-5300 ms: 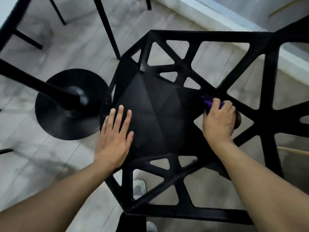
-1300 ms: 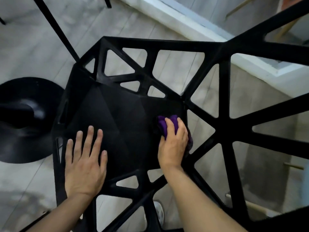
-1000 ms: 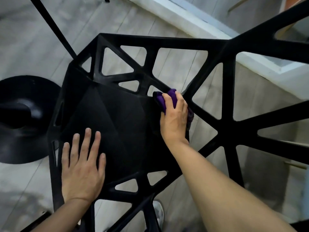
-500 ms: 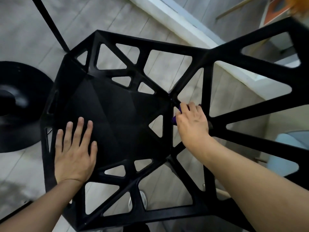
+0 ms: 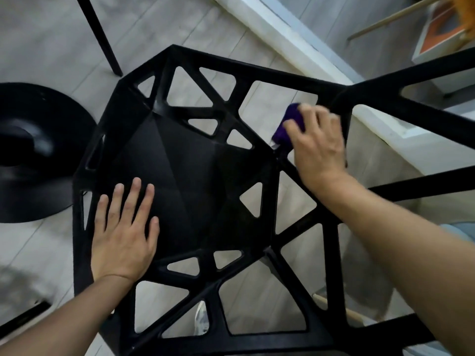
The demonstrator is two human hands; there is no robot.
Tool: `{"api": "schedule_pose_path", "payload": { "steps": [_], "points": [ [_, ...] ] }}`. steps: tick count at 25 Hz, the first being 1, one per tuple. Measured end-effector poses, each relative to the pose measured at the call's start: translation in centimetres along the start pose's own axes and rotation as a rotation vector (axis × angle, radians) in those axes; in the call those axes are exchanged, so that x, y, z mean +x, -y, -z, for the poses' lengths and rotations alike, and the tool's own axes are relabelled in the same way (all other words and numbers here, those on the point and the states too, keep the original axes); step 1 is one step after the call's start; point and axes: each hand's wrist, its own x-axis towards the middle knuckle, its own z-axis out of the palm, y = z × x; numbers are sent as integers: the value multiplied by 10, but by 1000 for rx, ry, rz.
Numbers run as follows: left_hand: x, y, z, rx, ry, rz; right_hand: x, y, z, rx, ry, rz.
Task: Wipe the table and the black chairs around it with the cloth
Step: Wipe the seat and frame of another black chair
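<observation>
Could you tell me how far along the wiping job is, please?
Done: cannot tell; the black chair shows no wipe marks. In hand: the right hand grips the purple cloth against a strut beside the seat, while the left hand lies flat on the seat. Left: unclear; only the table base is in view.

right hand (image 5: pixel 317 147) is sliding the purple cloth (image 5: pixel 289 125) off the seat centre, up the strut toward the black chair (image 5: pixel 185 160) backrest frame.
</observation>
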Motion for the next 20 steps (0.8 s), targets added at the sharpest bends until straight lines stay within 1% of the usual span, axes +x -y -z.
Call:
{"api": "schedule_pose_path", "payload": {
  "steps": [1,3,6,7,9,11,12,14,17,19,20],
  "points": [
    [1,-1,0,2,3,6,10,-10,2,-43,-26,-1],
    [2,-2,0,3,12,-2,24,-11,-4,-133,33,20],
    [1,0,0,9,10,-3,19,10,-32,-162,99,189],
    [0,0,0,4,9,-4,11,14,-43,-134,102,238],
    [0,0,-1,10,-4,-12,1,17,-62,3,90,247],
    [2,1,-3,22,-19,-15,-1,18,-67,31,52,254],
    [2,1,-3,23,-20,-15,0,18,-62,1,54,276],
    [0,0,-3,14,-27,-13,8,12,-43,-132,86,306],
    [1,1,-2,15,-7,-1,22,-11,-7,-202,89,252],
    [0,-1,-1,7,2,7,27,-15,4,-149,87,138],
    [0,-1,-2,9,3,9,28,-10,3,-76,92,50]
  ]
}}
